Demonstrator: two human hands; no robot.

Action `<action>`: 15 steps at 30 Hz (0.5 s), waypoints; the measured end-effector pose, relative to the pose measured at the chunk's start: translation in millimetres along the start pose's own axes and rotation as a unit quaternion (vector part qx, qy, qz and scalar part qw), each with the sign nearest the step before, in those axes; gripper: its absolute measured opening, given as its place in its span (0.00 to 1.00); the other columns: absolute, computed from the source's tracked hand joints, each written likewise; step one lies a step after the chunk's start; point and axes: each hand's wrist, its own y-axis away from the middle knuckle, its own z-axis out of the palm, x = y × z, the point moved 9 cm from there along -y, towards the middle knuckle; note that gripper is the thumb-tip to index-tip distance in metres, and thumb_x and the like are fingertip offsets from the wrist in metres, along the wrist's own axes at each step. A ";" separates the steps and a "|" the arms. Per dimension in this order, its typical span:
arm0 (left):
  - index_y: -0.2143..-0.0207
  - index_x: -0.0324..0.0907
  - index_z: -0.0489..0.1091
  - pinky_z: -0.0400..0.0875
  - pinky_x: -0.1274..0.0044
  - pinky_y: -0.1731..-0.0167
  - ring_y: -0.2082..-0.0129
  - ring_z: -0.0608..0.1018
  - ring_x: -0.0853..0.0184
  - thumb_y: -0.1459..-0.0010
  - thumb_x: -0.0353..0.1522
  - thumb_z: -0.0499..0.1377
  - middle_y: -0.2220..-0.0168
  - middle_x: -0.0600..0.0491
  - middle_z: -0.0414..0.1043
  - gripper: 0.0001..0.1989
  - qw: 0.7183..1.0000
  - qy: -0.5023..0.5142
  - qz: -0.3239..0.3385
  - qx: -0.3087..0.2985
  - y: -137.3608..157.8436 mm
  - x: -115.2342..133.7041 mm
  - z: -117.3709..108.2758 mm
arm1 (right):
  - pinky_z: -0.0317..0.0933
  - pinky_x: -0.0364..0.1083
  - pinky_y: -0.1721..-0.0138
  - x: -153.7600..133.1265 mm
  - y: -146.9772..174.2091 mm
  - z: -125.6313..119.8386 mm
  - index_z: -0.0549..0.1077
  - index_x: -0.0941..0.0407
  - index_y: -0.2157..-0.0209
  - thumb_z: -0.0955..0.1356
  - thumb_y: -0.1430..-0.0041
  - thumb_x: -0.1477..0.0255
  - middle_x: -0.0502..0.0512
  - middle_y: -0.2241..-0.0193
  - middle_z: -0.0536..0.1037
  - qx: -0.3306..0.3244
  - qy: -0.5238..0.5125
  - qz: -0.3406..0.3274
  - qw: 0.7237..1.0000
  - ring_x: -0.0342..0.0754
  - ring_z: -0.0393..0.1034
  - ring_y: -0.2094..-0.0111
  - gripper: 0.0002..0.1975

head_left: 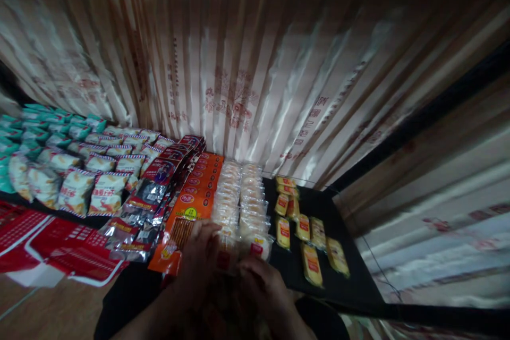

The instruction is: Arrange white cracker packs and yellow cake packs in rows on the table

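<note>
Two rows of round pastries in clear wrappers (228, 191) run from the curtain to the front edge of the black table. At the near end of the left row, a wrapped pastry (223, 260) with a dark red label lies between my hands. My left hand (199, 255) has its fingers bent over the packet's left side, beside the orange snack bags. My right hand (261, 279) has fingertips pinched together at its lower right corner. Just beyond the right hand lies the front pastry (257, 246) of the right row. The fingers are dim and slightly blurred.
Orange bags (195, 191) overlap in a row at left, beside dark red-and-silver packets (147, 202). Further left are white snack bags (107, 193) and teal bags (35, 127). Yellow wrapped cakes (311, 264) lie scattered right. A printed curtain (239, 64) hangs behind; red cloth (71, 247) hangs front left.
</note>
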 end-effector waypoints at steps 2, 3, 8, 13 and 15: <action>0.63 0.42 0.70 0.72 0.77 0.62 0.64 0.73 0.68 0.43 0.30 0.49 0.63 0.50 0.69 0.11 1.000 0.008 -0.018 -0.019 -32.7 1.4 -2.0 | 0.63 0.41 0.70 -1.3 -15.9 -21.3 0.73 0.55 0.68 0.59 0.39 0.62 0.53 0.73 0.75 0.005 -0.030 0.011 0.999 0.44 0.69 0.73 0.16; 0.62 0.42 0.70 0.71 0.77 0.64 0.66 0.73 0.69 0.44 0.29 0.49 0.64 0.51 0.69 0.11 0.999 0.006 -0.033 -0.038 -50.2 0.2 -0.1 | 0.63 0.40 0.73 1.1 -26.2 -33.7 0.73 0.55 0.67 0.59 0.40 0.60 0.52 0.75 0.74 0.018 -0.047 0.022 0.998 0.43 0.69 0.75 0.17; 0.62 0.40 0.72 0.68 0.78 0.61 0.64 0.74 0.69 0.47 0.26 0.53 0.63 0.51 0.73 0.11 0.984 -0.072 -0.062 -0.153 -138.5 -9.7 25.0 | 0.63 0.41 0.71 7.9 -97.4 -86.3 0.74 0.56 0.65 0.61 0.42 0.61 0.52 0.71 0.76 0.044 0.001 -0.030 0.999 0.43 0.69 0.74 0.15; 0.62 0.38 0.73 0.67 0.77 0.58 0.61 0.75 0.66 0.47 0.25 0.51 0.62 0.49 0.76 0.14 0.957 -0.174 -0.025 -0.229 -212.2 -28.7 59.2 | 0.62 0.40 0.70 19.5 -183.8 -112.1 0.75 0.57 0.69 0.61 0.41 0.69 0.50 0.74 0.76 0.019 0.090 -0.093 0.991 0.42 0.68 0.73 0.12; 0.63 0.39 0.74 0.67 0.77 0.60 0.62 0.76 0.65 0.48 0.25 0.52 0.63 0.49 0.76 0.13 0.952 -0.184 -0.026 -0.243 -233.6 -40.2 74.8 | 0.62 0.40 0.67 27.8 -219.2 -113.8 0.75 0.56 0.67 0.61 0.42 0.72 0.50 0.71 0.77 -0.001 0.132 -0.101 0.986 0.42 0.69 0.70 0.11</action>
